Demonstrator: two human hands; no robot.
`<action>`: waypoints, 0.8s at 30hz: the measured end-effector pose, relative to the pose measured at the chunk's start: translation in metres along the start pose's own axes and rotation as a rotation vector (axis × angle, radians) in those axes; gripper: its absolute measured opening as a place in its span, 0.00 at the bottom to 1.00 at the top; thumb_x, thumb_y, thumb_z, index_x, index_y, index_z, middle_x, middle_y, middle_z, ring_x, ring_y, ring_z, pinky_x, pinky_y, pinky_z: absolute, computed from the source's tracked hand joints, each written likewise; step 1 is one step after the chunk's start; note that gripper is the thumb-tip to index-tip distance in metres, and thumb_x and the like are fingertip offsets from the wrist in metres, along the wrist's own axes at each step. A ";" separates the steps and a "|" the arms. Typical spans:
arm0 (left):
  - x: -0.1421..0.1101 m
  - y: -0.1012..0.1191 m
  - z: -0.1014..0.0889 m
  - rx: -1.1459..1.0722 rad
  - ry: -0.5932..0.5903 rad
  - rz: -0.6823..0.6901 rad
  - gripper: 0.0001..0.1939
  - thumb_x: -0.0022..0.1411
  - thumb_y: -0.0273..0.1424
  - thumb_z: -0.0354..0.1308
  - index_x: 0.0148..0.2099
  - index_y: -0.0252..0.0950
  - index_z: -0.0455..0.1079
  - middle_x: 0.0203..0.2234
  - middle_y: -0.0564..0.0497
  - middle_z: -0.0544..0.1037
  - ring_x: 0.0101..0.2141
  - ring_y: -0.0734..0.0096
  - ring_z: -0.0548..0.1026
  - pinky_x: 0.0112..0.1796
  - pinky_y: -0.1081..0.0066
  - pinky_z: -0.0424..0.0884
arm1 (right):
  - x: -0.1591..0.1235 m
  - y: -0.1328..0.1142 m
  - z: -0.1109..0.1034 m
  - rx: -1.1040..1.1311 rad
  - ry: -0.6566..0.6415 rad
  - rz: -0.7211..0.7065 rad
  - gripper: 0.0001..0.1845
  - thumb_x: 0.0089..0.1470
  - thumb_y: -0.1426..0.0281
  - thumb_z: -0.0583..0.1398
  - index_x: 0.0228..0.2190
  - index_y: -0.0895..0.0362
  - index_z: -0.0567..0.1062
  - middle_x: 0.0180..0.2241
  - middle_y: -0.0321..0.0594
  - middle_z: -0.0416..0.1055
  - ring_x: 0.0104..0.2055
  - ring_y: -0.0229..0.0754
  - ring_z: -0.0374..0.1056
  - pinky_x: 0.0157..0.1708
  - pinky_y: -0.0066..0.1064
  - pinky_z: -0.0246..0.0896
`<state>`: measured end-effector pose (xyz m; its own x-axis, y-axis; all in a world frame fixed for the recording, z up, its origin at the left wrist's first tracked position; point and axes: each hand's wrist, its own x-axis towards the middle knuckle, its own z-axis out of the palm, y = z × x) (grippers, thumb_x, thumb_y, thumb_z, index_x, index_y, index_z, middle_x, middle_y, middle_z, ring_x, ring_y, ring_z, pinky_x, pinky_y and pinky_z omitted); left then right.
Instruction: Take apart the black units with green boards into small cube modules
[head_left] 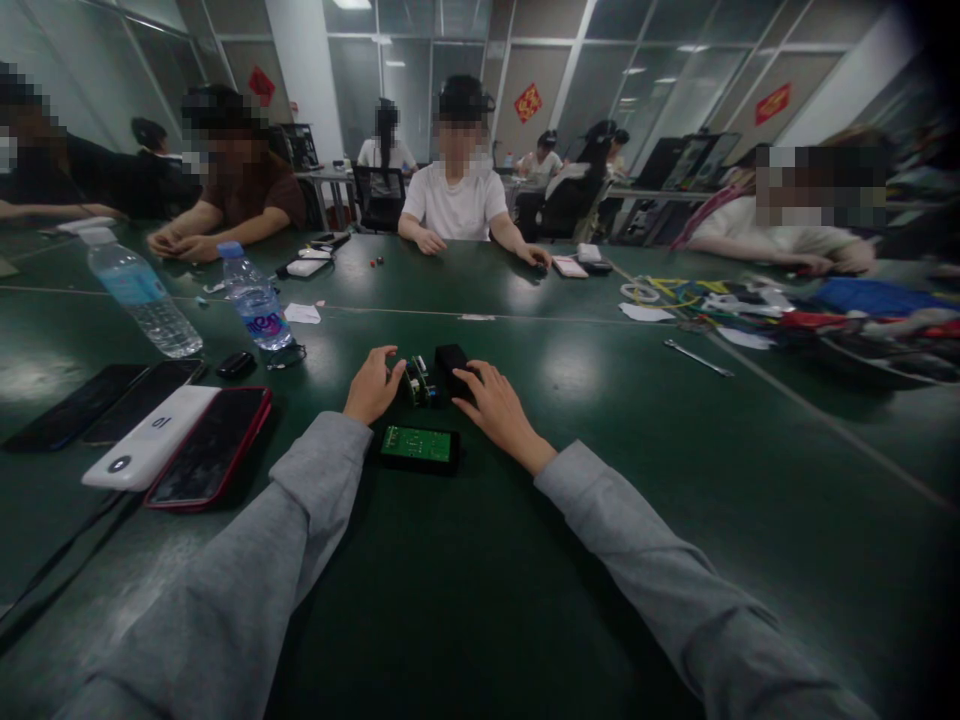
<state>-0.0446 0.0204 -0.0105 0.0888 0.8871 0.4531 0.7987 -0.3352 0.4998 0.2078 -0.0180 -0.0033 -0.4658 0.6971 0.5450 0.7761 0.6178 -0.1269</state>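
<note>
At the middle of the counter [517, 560], between both hands and a little nearer than them, a green circuit board [420, 445] in a shallow black case, lying flat with the board side up. Just beyond, a small electronic module [420, 382] with bare boards and, just beside on the right, a black box [451, 366].

On the left of the module, the left hand [373, 388], with fingers curved and apart, not closed; thumb very near the module, but cannot tell if touching. On the right, the right hand [499, 410], with fingers spread at the side of the black box; overlapping the box in view, with no firm grip to be seen, and contact not possible to tell. Over both arms, grey sleeves [637, 540].

Farther to the left, a phone in a red case [214, 445], just beside a white device [154, 437], then two dark phones [79, 402]. Beyond these, two clear bottles [257, 300], with a small black object [235, 365] near them. To the right, a wrench [697, 358] and, farther, a heap of cables [690, 297]. At the far side, facing this way, a person in a white shirt [457, 205].
</note>
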 end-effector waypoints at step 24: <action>0.000 -0.001 0.002 -0.057 -0.157 0.275 0.33 0.58 0.53 0.56 0.59 0.38 0.63 0.58 0.41 0.65 0.58 0.55 0.64 0.59 0.53 0.62 | 0.000 -0.001 0.000 -0.010 -0.046 -0.024 0.21 0.65 0.66 0.56 0.58 0.49 0.65 0.57 0.49 0.57 0.57 0.53 0.60 0.51 0.48 0.66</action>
<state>-0.0441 0.0213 -0.0120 0.3905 0.7976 0.4597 0.6979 -0.5821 0.4172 0.2068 -0.0185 -0.0034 -0.5030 0.6984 0.5092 0.7686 0.6309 -0.1061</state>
